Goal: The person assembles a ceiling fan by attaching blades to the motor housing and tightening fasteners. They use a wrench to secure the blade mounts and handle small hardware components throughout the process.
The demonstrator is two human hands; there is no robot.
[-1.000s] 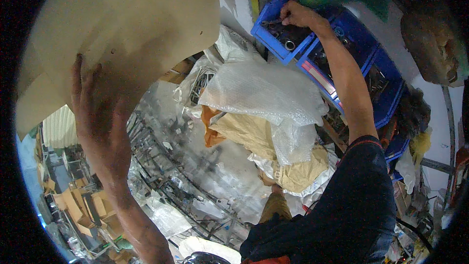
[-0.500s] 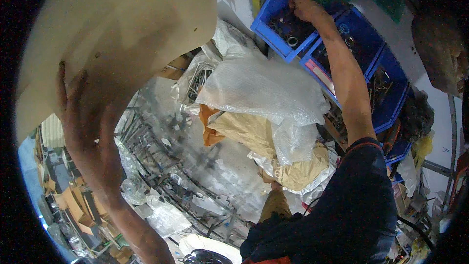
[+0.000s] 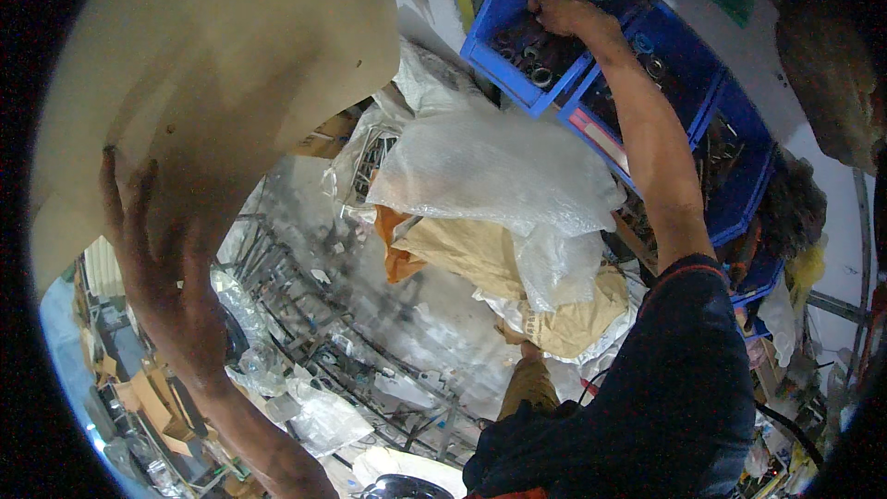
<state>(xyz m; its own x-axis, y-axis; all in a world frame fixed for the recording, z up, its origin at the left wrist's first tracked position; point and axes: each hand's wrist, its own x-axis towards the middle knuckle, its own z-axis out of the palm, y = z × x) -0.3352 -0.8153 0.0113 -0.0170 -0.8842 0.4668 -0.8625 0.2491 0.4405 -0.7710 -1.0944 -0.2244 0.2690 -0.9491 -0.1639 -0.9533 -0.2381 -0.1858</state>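
Note:
My left hand [image 3: 171, 254] has its fingers stretched out against a large, smooth beige panel [image 3: 314, 46] with a curved edge, and the fingers are apart. At the upper right, my right hand [image 3: 565, 14] reaches into a blue open-front bin [image 3: 504, 74]. Its fingers are bent together near the bin's far wall, and whatever lies between them is hidden. Dark small parts and a few metal rings [image 3: 541, 77] lie in that bin, just below the hand.
More blue bins [image 3: 762, 189] with small metal parts stand to the right, under my right forearm. Bubble wrap [image 3: 471, 166] and brown paper sacks [image 3: 471, 249] are heaped in the middle. Metal framing [image 3: 370, 351] and cardboard boxes [image 3: 152, 397] lie to the lower left.
The beige panel and my left hand on it have shifted slightly downward in view, and a round outline now shows at the panel's top. My right hand stays in the same bin.

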